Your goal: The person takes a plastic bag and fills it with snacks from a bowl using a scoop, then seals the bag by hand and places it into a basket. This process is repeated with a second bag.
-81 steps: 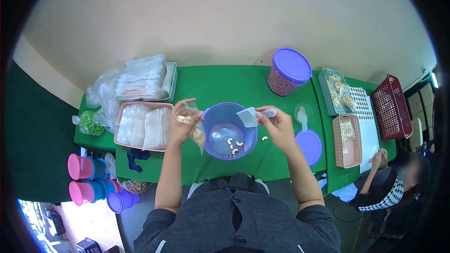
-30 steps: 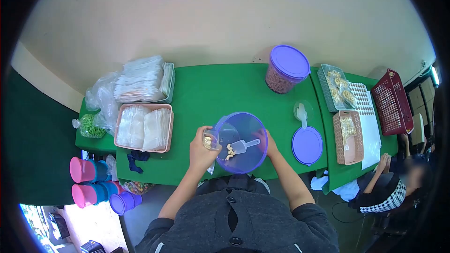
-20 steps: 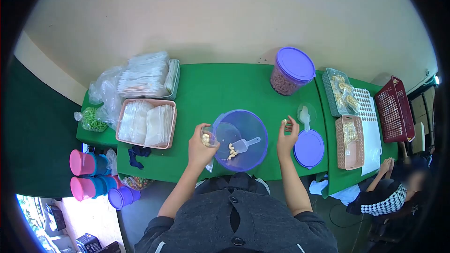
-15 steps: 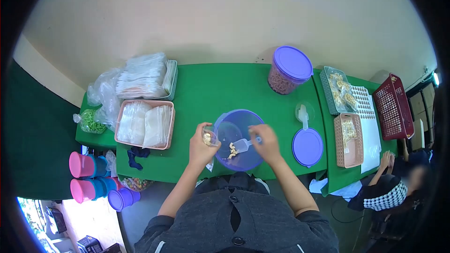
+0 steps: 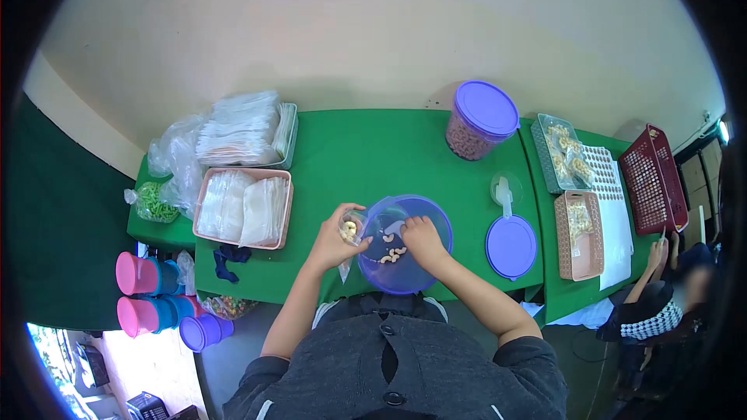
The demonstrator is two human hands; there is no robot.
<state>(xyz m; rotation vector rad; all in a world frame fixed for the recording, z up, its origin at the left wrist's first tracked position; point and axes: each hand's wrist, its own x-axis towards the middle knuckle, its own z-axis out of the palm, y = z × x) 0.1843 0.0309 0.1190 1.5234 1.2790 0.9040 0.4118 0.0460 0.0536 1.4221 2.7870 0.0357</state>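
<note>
A purple tub point(image 5: 441, 227) stands near the table's front edge, with several cashews point(image 5: 393, 255) loose on its bottom. My right hand point(image 5: 424, 243) is inside it, fingers closed round the handle of a small translucent scoop point(image 5: 394, 228). At the tub's left rim my left hand point(image 5: 333, 243) grips a clear plastic bag point(image 5: 345, 268); its round, held-out mouth faces up with pale cashews point(image 5: 350, 227) in it. The bag's lower end hangs down beside the tub.
A pink basket point(image 5: 289, 206) of clear bags stands left. Right of the tub lie a purple lid point(image 5: 511, 246) and a pale scoop point(image 5: 506, 196). A lidded jar point(image 5: 471, 136) stands behind. Filled packs lie in a grey basket point(image 5: 548, 175); a person point(image 5: 654, 311) sits far right.
My right hand has moved left and slightly lower over the tub, bringing the scoop nearer the bag. The cashews on the bottom have shifted. The person at right has raised their hands toward the red basket.
</note>
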